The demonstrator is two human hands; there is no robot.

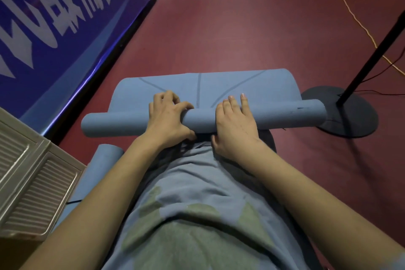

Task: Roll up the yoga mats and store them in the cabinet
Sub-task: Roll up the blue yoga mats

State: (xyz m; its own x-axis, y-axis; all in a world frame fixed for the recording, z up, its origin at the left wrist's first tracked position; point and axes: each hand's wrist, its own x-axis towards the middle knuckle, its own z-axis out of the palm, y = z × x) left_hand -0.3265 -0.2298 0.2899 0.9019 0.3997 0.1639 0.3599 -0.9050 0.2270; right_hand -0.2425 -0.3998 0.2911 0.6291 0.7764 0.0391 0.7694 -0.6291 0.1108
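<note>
A blue yoga mat [280, 114] lies on the dark red floor, most of it wound into a long roll across the view. A short flat stretch of it [252, 84], with thin printed lines, still lies beyond the roll. My left hand [167, 116] presses on top of the roll left of its middle, fingers curled over it. My right hand [235, 121] rests on the roll just right of the middle, fingers stretched forward. A second rolled blue mat [109, 152] lies at my lower left, partly hidden by my left forearm.
A blue banner with white characters [65, 17] stands along the left. A beige louvred cabinet door [28, 184] is at the lower left. A black round stand base [350, 114] with a pole touches the roll's right end. A pale cable [355, 17] runs across the floor.
</note>
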